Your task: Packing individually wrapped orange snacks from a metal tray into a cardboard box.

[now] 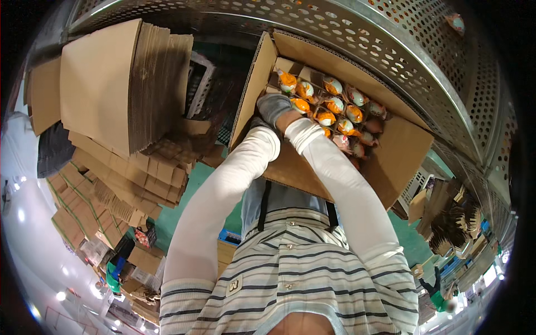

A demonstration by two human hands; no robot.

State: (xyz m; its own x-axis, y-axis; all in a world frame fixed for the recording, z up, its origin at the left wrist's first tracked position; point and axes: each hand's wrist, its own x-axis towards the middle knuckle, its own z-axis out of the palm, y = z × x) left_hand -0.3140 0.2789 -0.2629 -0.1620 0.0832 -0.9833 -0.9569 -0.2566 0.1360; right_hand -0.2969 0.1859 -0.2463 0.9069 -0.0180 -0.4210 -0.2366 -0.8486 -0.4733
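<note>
An open cardboard box (pixel 307 173) stands before me, holding rows of egg-shaped items in clear wrappers with orange and white print (pixel 333 104), set among cardboard dividers. My right hand (pixel 274 108), in a grey glove, reaches into the box's left part beside the wrapped items. My left hand (pixel 260 122), in a dark glove, is lower down at the box's left inner wall, mostly hidden by its white sleeve and the other hand. Whether either hand grips something is hidden.
A perforated metal trough (pixel 377 50) runs behind the box, with one wrapped item (pixel 455 23) in it. A tall stack of cardboard sheets (pixel 98 83) stands at the left, above folded dividers (pixel 138 176). Cardboard pieces (pixel 452 213) lie at right. Two people in green are far off.
</note>
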